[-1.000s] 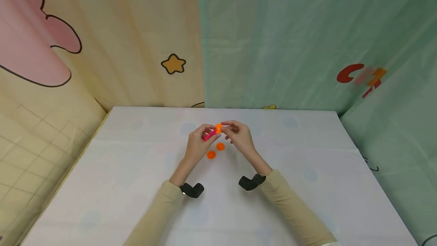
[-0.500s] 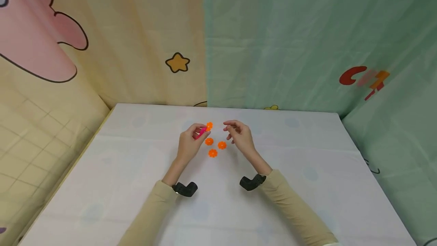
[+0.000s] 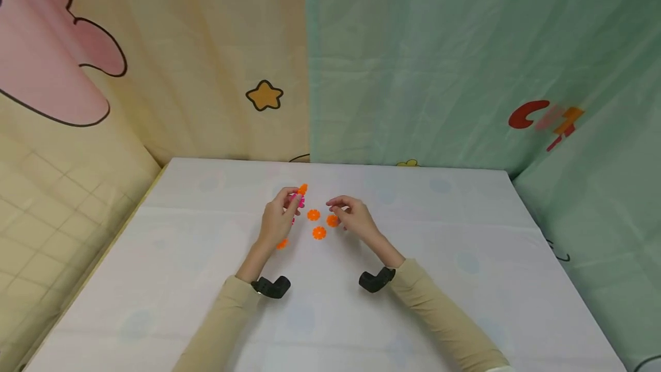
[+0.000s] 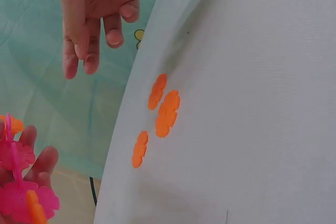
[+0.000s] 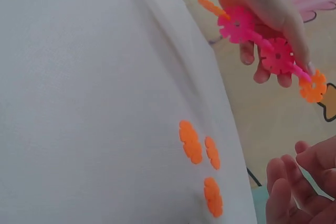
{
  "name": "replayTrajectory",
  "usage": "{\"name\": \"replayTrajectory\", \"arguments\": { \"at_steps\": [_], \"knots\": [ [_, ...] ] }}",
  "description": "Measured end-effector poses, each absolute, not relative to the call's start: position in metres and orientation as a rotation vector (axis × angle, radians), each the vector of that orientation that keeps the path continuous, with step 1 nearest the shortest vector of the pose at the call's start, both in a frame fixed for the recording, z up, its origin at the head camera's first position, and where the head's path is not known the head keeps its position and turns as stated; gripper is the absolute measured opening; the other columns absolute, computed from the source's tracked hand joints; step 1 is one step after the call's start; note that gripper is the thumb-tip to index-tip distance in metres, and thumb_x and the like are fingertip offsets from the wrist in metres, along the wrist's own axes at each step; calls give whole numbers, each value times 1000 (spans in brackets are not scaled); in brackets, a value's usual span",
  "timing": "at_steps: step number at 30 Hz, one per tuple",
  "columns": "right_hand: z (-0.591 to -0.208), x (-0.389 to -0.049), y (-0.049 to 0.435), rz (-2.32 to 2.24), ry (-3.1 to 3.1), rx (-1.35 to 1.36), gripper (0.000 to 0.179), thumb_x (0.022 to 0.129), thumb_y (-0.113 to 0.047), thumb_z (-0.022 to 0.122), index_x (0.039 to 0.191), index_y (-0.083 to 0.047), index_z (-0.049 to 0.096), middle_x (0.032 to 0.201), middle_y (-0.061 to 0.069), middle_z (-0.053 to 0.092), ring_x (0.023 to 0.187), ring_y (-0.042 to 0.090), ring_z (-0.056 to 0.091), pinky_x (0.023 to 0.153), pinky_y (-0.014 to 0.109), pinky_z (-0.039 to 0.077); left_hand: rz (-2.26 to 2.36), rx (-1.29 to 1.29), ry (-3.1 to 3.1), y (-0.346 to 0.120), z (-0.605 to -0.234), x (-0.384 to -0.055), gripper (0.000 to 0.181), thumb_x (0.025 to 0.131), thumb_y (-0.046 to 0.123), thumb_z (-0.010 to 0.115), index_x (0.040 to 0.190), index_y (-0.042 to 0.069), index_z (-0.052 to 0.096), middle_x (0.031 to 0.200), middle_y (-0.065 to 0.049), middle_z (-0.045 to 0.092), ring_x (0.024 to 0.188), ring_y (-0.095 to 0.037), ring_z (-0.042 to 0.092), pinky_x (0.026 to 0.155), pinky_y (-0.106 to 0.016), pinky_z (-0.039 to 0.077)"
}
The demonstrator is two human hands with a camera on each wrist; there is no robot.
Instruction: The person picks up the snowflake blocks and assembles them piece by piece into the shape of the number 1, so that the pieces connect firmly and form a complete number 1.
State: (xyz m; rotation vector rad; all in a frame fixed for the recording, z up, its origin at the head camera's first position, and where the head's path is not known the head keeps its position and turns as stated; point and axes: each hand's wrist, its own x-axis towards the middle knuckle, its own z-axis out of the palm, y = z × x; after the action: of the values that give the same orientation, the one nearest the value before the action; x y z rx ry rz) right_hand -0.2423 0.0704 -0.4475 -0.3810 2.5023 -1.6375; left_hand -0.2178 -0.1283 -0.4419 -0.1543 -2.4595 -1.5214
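Observation:
My left hand [image 3: 276,218] pinches a chain of interlocking snowflake discs, held above the table. Pink discs [image 5: 278,56] make up its middle, with an orange disc [image 5: 313,86] at one end and another orange disc [image 5: 211,7] at the other. Three loose orange discs lie flat on the table between the hands: one far disc [image 3: 313,214], one near disc [image 3: 319,233] and one right-hand disc [image 3: 332,221]. Over this last one hovers my right hand [image 3: 357,220], fingers loosely bent, nothing seen between them. Part of the chain is hidden by the left hand.
The discs lie on a table [image 3: 413,326] with a white cloth. Behind its far edge hang a yellow curtain [image 3: 206,62] and a green curtain [image 3: 439,62]. A black wrist camera [image 3: 272,287] sits on the left wrist, another camera [image 3: 376,280] on the right.
The right hand has let go of the chain's orange end disc and come down nearer the loose discs. My left hand has moved left with the chain, turning it.

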Motion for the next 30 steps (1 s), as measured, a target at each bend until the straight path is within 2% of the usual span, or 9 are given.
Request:
{"name": "replayTrajectory", "arguments": {
  "at_steps": [3,6,9,13,19,25,30],
  "knots": [
    [-452,-241,69,-1558,2526,-400,21,96,-8,54,111,-1,67,102,18,68,62,32,56,48,20,42,-1511,-155,-2489,-130,-442,-220,28,102,23,47,122,6,56,92,-19,69,75,-33,65,64,-22,45],
    [-456,-241,67,-1465,2540,-408,21,94,-8,55,110,-3,67,99,14,68,57,19,54,47,20,42,-1539,-166,-2511,-130,-440,-221,27,103,25,44,122,8,54,97,-17,70,76,-34,65,58,-22,45],
    [-459,-242,65,-1383,2545,-415,22,92,-9,58,112,-6,67,99,10,67,58,13,53,49,20,43,-1560,-173,-2519,-128,-438,-222,26,103,25,42,119,9,53,99,-15,71,75,-34,64,51,-22,42],
    [-461,-242,62,-1316,2567,-430,22,90,-10,61,111,-6,67,97,9,66,60,12,56,53,22,47,-1572,-167,-2513,-125,-437,-223,23,103,25,41,115,8,54,98,-14,72,76,-34,64,51,-21,40],
    [-464,-242,58,-1269,2594,-437,20,88,-9,66,108,-7,68,92,7,67,61,13,56,55,23,49,-1608,-145,-2503,-124,-434,-222,23,103,24,42,112,8,54,97,-17,72,76,-40,61,50,-20,37],
    [-469,-241,50,-1097,2631,-425,21,85,-15,70,106,-11,69,94,4,67,81,16,57,72,28,51,-1583,-134,-2516,-122,-434,-221,23,102,26,44,113,9,56,93,-11,73,53,-20,47,47,-21,36],
    [-469,-239,47,-1014,2660,-404,25,82,-20,76,104,-12,70,96,3,68,87,18,57,80,32,50,-1576,-169,-2537,-116,-432,-220,25,102,29,45,115,10,56,93,-9,73,53,-16,48,49,-21,39]
  ]
}}
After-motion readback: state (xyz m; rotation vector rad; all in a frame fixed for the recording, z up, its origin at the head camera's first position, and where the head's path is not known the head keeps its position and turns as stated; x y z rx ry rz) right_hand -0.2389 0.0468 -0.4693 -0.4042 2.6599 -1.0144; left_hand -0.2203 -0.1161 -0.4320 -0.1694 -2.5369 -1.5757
